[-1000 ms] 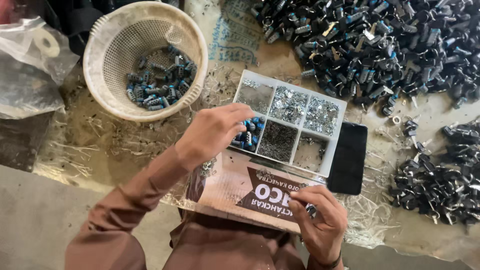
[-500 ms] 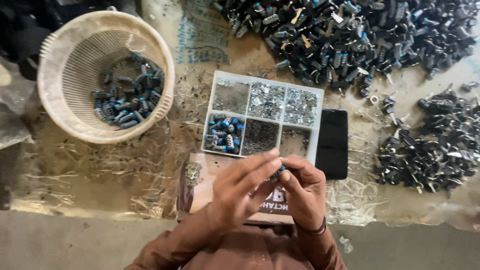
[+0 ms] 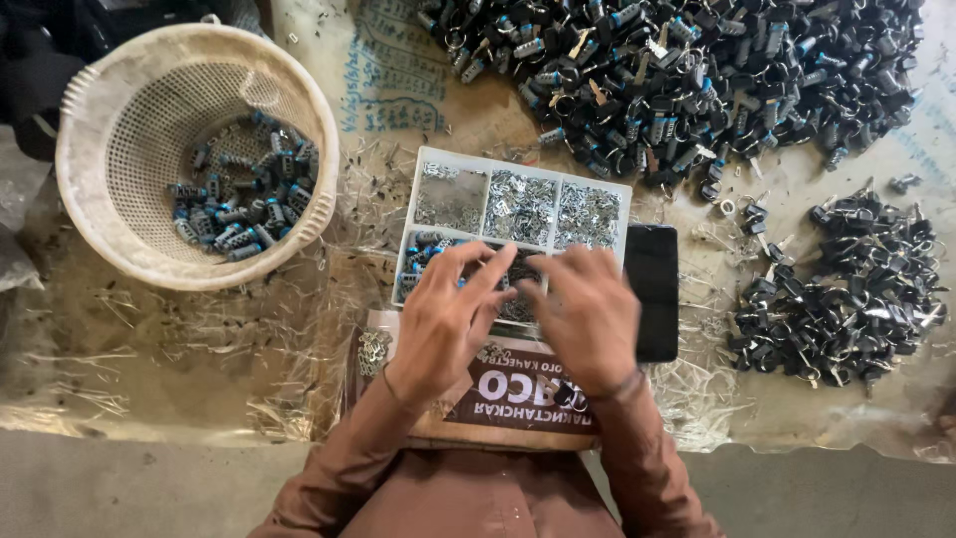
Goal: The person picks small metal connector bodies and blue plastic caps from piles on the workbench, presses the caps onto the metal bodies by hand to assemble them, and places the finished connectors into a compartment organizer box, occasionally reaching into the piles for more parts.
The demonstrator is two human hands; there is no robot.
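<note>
My left hand [image 3: 446,321] and my right hand [image 3: 590,311] rest side by side over the near row of a white compartment tray [image 3: 427,159]. Their fingertips meet above the tray's front middle cells and hide them. The left fingers stretch forward over a cell of small blue-and-black parts [image 3: 423,249]. The right fingers curl downward, and I cannot see whether either hand pinches a piece. The tray's far cells hold small silvery metal bits [image 3: 523,204]. Both wrists lie on a brown printed cardboard box [image 3: 518,399] on my lap.
A white perforated basket [image 3: 324,174] with blue-and-black cylinders [image 3: 234,204] stands at the left. A black phone [image 3: 652,289] lies right of the tray. Large heaps of dark lock parts lie at the top [image 3: 677,70] and right [image 3: 846,289]. Clear plastic sheeting covers the floor.
Both hands, joined over the cardboard box half a second ago, have moved forward onto the tray's near row. A second ago the left hand was in the blue-parts cell, the right on the box.
</note>
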